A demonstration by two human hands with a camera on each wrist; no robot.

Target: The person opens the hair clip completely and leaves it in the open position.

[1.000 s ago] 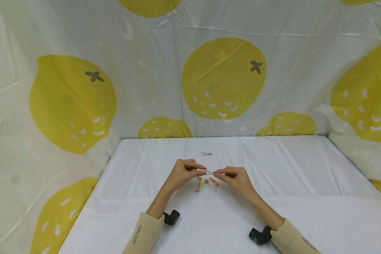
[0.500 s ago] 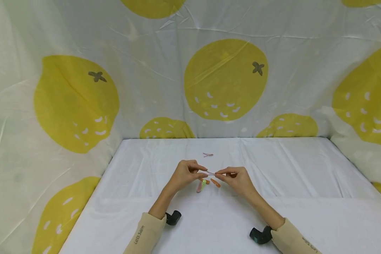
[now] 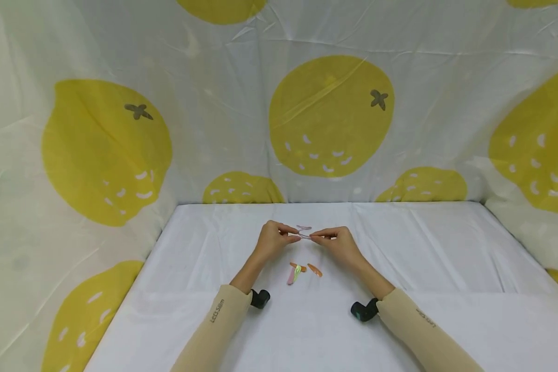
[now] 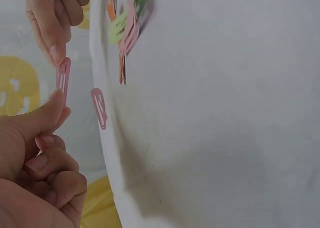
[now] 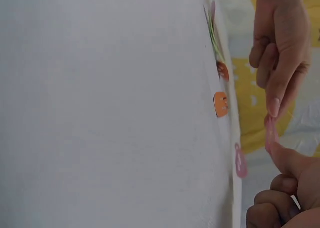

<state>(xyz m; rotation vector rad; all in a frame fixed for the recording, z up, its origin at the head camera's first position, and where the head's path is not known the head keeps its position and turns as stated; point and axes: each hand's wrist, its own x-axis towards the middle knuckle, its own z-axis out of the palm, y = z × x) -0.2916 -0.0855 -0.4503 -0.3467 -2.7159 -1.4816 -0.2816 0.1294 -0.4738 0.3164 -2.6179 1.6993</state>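
Tablecloth (image 3: 307,330) below; left fingers (image 4: 45,113) and right fingers (image 4: 55,43) pinch a pink clip (image 4: 63,76).

1. Right of your right hand (image 3: 339,247), you can cross the tablecloth (image 3: 442,248).
2. Between your forearms (image 3: 371,275), loose clips (image 3: 314,270) lie in your way.
3. Ahead, the lemon-print curtain (image 3: 223,113) blocks you.
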